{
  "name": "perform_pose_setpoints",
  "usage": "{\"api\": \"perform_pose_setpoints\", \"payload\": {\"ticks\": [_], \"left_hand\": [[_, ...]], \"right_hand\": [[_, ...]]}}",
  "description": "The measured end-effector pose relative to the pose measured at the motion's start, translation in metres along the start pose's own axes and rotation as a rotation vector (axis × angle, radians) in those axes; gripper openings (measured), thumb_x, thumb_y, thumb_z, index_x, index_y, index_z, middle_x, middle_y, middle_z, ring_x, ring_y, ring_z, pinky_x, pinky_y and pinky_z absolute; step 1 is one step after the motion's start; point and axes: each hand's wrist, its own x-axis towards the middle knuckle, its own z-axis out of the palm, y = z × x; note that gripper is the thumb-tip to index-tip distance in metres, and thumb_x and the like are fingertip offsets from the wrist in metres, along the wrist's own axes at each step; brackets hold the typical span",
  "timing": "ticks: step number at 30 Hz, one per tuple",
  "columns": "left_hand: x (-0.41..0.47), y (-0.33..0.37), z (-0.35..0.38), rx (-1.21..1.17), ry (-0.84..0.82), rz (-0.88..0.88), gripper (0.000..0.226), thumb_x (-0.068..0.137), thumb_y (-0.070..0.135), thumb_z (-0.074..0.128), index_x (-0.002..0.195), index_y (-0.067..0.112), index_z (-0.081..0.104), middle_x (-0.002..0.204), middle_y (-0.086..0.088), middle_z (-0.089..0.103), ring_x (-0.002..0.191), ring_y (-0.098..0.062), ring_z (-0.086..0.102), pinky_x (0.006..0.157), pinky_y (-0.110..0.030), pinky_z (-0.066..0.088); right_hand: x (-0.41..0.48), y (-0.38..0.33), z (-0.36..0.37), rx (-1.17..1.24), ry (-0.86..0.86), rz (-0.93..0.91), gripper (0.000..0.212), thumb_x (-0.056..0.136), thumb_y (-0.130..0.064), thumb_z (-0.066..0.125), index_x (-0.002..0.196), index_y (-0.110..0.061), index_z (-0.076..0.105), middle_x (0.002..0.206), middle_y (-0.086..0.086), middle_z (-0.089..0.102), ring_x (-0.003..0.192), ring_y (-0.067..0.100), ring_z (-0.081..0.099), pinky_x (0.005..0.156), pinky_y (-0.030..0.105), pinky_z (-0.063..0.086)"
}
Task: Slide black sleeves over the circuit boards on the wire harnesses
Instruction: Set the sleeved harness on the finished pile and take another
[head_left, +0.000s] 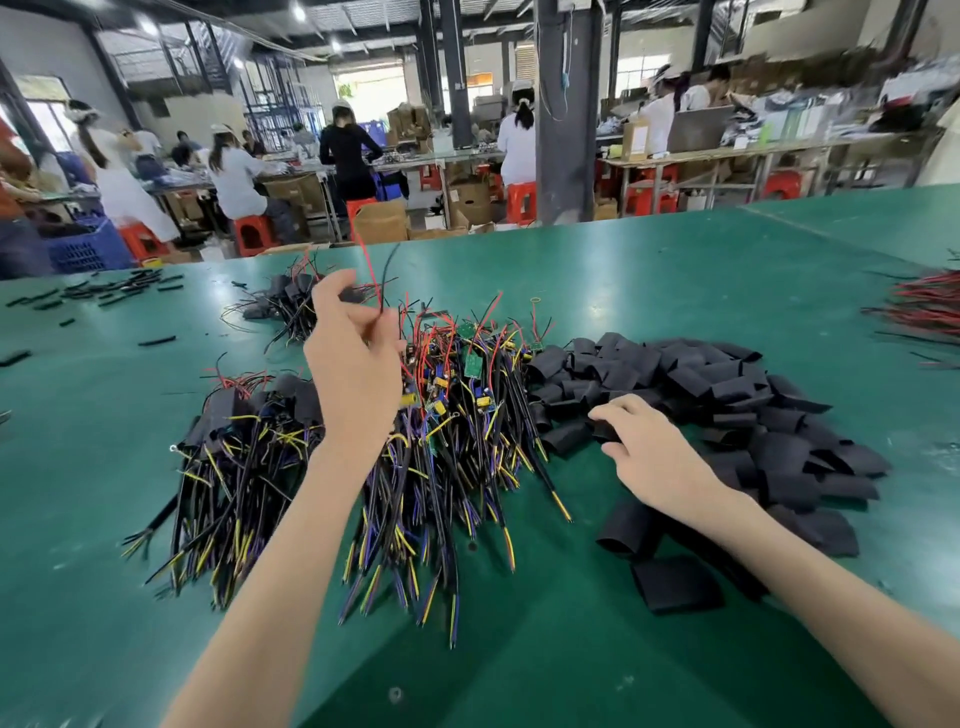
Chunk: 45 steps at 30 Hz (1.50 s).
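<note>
A heap of wire harnesses with bare green circuit boards (474, 365) lies at the table's centre. My left hand (349, 358) is raised over it and pinches the thin red and black wires (375, 275) of one harness, which stick up above my fingers. To the right spreads a pile of black sleeves (727, 395). My right hand (649, 447) lies at that pile's left edge, its fingers curled round one black sleeve (605, 430). Harnesses with sleeves fitted (244, 415) lie in a heap at the left.
A second sleeved bundle (291, 301) lies behind my left hand. Short black tube pieces (119, 288) are scattered at the far left of the green table (675, 280). Red and black wires (924, 306) lie at the right edge. People work at benches beyond.
</note>
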Motion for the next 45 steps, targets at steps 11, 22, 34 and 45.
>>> {"api": "perform_pose_setpoints", "payload": {"ticks": [11, 22, 34, 45], "left_hand": [[0.018, 0.046, -0.023, 0.081, -0.089, 0.471, 0.022, 0.095, 0.013, 0.05, 0.108, 0.015, 0.066, 0.091, 0.004, 0.055, 0.068, -0.018, 0.053, 0.062, -0.031, 0.042], [-0.041, 0.021, 0.009, 0.539, -0.466, 0.748, 0.028, 0.077, 0.0, 0.071, 0.098, 0.019, 0.069, 0.085, 0.001, 0.06, 0.075, -0.017, 0.063, 0.044, -0.03, 0.047], [-0.09, 0.006, 0.043, 0.063, -0.603, 0.351, 0.018, 0.093, 0.003, 0.056, 0.108, 0.003, 0.067, 0.093, -0.007, 0.06, 0.075, -0.005, 0.047, 0.075, -0.019, 0.041], [-0.069, -0.018, 0.025, 0.572, -1.01, 0.421, 0.033, 0.091, 0.044, 0.056, 0.117, 0.026, 0.062, 0.112, 0.01, 0.061, 0.11, -0.01, 0.043, 0.097, -0.026, 0.027]], "right_hand": [[0.02, 0.059, -0.026, -0.425, 0.154, 0.323, 0.049, 0.097, -0.038, 0.038, 0.139, -0.013, 0.035, 0.133, 0.012, 0.051, 0.125, 0.031, 0.042, 0.107, 0.045, 0.025], [0.019, 0.047, -0.021, -0.355, 0.137, 0.136, 0.014, 0.088, -0.023, 0.057, 0.092, -0.02, 0.044, 0.087, 0.001, 0.057, 0.091, 0.028, 0.053, 0.086, 0.038, 0.032], [0.004, 0.007, -0.033, 0.162, 0.311, -0.014, 0.043, 0.092, -0.005, 0.049, 0.132, 0.004, 0.035, 0.108, 0.009, 0.03, 0.067, 0.026, 0.046, 0.066, 0.021, 0.028], [0.001, 0.0, -0.047, 0.372, 0.488, 0.098, 0.044, 0.085, -0.01, 0.058, 0.127, -0.008, 0.043, 0.112, 0.004, 0.039, 0.091, 0.016, 0.044, 0.081, 0.02, 0.033]]}}
